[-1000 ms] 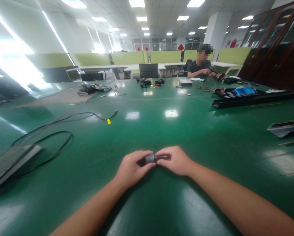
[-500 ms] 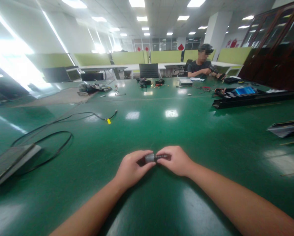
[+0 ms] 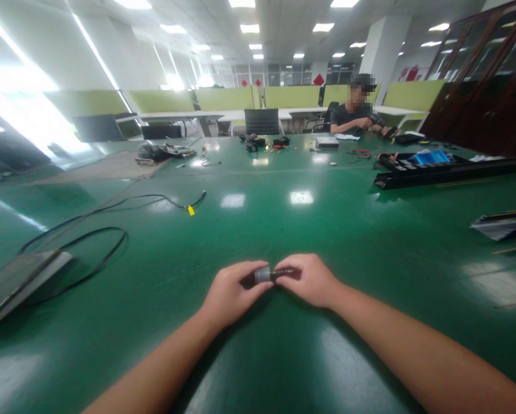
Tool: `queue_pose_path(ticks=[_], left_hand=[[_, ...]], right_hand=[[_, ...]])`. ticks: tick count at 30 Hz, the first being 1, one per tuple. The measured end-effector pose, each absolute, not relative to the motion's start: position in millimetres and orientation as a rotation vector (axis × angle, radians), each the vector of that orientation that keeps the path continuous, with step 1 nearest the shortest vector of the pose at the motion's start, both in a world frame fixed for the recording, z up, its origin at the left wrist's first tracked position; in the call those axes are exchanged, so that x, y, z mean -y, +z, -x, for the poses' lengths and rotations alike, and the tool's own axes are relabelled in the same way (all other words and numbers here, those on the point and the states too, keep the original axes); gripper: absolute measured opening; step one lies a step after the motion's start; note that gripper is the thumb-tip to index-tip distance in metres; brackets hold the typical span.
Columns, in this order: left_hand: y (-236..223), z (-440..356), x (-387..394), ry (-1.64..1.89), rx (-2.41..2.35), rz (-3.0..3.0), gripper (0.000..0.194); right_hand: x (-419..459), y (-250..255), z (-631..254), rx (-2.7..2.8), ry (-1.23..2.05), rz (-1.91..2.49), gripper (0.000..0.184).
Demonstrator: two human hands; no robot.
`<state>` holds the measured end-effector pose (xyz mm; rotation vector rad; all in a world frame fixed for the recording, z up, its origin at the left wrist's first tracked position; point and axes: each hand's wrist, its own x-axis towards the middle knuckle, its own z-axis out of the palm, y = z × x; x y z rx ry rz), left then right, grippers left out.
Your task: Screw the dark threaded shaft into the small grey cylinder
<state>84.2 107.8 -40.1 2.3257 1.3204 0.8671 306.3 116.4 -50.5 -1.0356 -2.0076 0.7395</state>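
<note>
A small grey cylinder [image 3: 262, 275] lies between the thumb and fingers of my left hand [image 3: 230, 292], closed on it from the left. From its right end runs a thin, dark, ribbed shaft [image 3: 282, 272]. My right hand [image 3: 313, 280] pinches this shaft between thumb and fingertips. The two parts line up end to end, roughly level, close over the green table [image 3: 258, 230]. I cannot tell whether they are one piece or two. Part of the shaft is hidden by my right fingers.
A dark cable [image 3: 154, 196] with a yellow tag [image 3: 191, 210] and a flat panel [image 3: 22, 282] lie left. Long black rails [image 3: 439, 174] and a blue item [image 3: 432, 157] are at right. Small parts [image 3: 253, 142] sit along the far edge, where another person [image 3: 352, 118] sits.
</note>
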Motion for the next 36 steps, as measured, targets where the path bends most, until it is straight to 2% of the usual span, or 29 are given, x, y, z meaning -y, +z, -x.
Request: queue_pose_path(ticks=[36], left_hand=[[-40.9, -82.5, -108.7, 0.898, -1.317, -2.334, 0.034]], right_hand=[[-116.2, -47.9, -307.5, 2.044, 0.682, 1.039, 0.011]])
